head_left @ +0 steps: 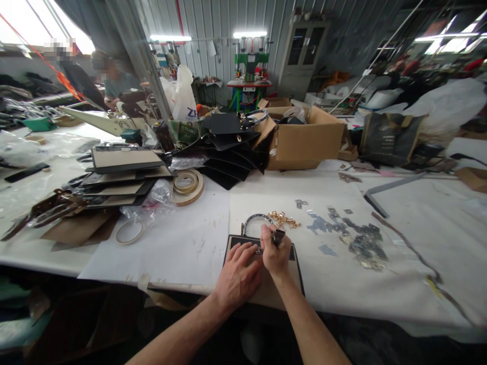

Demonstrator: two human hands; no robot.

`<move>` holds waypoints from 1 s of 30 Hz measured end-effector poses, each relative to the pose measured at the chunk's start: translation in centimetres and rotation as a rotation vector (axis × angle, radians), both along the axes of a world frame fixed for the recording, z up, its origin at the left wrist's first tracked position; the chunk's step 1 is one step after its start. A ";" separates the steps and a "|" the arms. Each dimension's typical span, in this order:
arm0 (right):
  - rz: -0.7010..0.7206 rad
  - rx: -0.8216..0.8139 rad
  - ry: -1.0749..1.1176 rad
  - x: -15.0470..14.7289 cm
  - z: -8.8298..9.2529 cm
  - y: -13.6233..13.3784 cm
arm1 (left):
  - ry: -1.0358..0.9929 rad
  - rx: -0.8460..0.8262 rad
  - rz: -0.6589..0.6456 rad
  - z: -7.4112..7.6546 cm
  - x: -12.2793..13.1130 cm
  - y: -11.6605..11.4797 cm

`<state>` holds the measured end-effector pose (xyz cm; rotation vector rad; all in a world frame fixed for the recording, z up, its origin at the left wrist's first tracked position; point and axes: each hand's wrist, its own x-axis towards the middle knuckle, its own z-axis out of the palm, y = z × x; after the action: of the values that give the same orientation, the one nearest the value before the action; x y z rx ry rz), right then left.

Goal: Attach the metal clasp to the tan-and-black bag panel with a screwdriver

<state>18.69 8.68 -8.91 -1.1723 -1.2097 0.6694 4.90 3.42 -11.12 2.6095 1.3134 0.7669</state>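
Note:
A black and tan bag panel point(279, 294) lies at the table's front edge, with a looped handle point(256, 217) at its far side. My left hand point(239, 274) rests on the panel with fingers stretched out, palm down. My right hand point(274, 256) is closed around a dark-handled tool point(278, 236), its butt sticking out toward the upper right. Between both hands a small metal fitting point(259, 250) shows on the panel; the tool's tip is close to it, partly hidden by my fingers. Just beyond lies a pile of gold-coloured hardware point(283, 219).
Flat metal plates point(365, 241) are scattered on the right. Tape rolls point(188, 186) and stacked panels point(127, 159) stand on the left, near a loose tape ring point(130, 232). A cardboard box point(304, 144) and black pieces point(228, 152) are at the back. Another person point(117, 81) sits far left.

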 end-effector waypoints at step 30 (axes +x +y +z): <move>0.136 0.042 0.302 0.6 1.6 0.7 | 0.001 0.008 0.003 -0.6 -0.1 -0.2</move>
<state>19.28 9.39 -7.33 -0.9209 -1.0466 0.8854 4.84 3.19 -11.77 2.6153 1.3175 0.7731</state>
